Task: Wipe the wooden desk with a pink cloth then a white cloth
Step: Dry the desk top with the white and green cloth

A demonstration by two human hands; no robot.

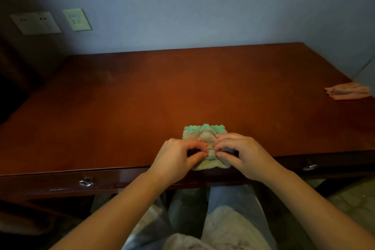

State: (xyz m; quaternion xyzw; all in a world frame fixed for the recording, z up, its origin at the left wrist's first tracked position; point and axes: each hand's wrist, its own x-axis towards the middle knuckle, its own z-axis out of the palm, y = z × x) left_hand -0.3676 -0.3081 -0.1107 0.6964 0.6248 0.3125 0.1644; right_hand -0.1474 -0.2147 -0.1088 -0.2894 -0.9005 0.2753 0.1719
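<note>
Head view. The white cloth (205, 138), a small folded square with a green-tinted far edge, lies on the wooden desk (142, 97) at the middle of its near edge, its nearest margin just overhanging the front. Both hands meet over the cloth's near half. The left hand (176, 158) approaches from the left with its fingers (199, 145) curled; forefinger and thumb close on a raised fold of the fabric. The right hand (243, 154) mirrors it from the right, its fingertips (221, 142) and thumb pinching the same ridge, so that the two sets of tips almost touch at the cloth's centre line. The far half of the cloth extends beyond the fingertips and lies flat on the desk; the near corners are partly hidden beneath the palms.

The pink cloth (348, 92) lies folded at the desk's right edge, well apart from both hands and touched by neither.

Count: one desk; two cloths, one white and one pink; two hands, both on the white cloth; two metal drawer pulls, one at the left (86, 182) and one at the right (309, 166) of the desk front; two wall plates, a wide one (35, 23) and a narrower one (77, 19), on the wall behind the desk's left end.
</note>
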